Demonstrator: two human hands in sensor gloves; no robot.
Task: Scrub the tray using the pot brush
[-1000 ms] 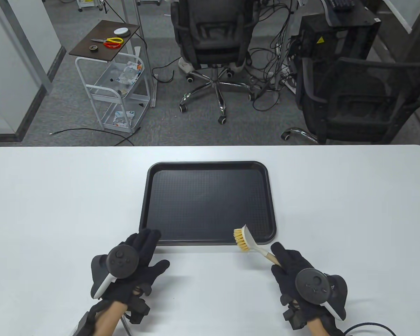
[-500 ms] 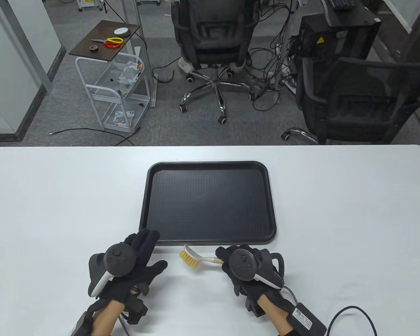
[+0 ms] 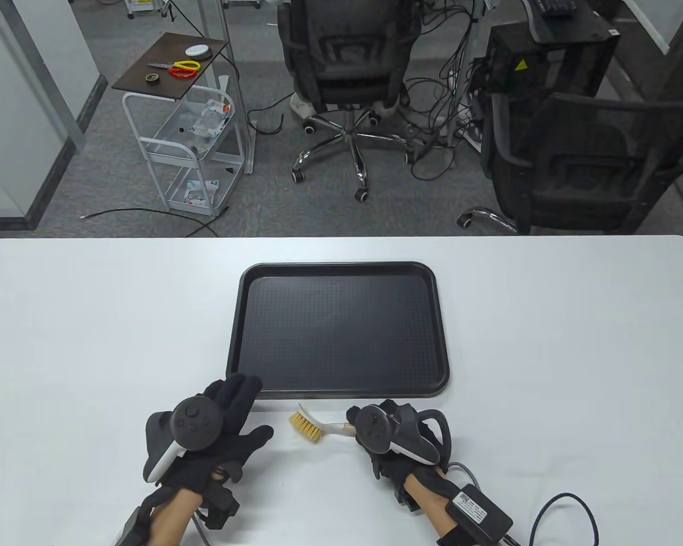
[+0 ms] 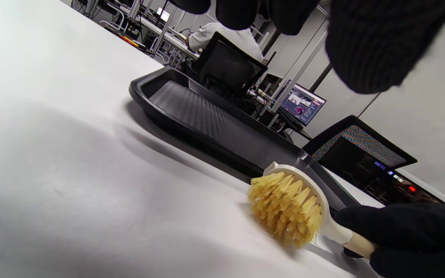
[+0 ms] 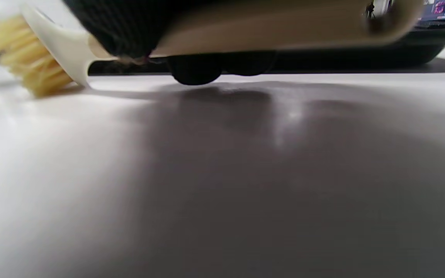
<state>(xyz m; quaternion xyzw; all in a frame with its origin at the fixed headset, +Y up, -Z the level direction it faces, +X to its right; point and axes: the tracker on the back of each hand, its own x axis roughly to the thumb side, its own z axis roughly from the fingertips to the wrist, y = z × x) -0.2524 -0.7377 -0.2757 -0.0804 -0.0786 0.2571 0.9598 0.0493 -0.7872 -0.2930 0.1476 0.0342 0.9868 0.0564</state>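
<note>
Since second ago, right hand (image 3: 395,441) carried pot brush (image 3: 319,425) from tray (image 3: 341,387) corner to desk (image 3: 546,341) beside near rim; grip clamped on handle, bristles down, perhaps for regrasp; left hand (image 3: 210,432) spread flat, holds nothing

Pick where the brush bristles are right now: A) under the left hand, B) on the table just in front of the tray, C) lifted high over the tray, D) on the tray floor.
B: the brush bristles rest on the white table, just short of the tray near rim, handle held by the right hand.
</note>
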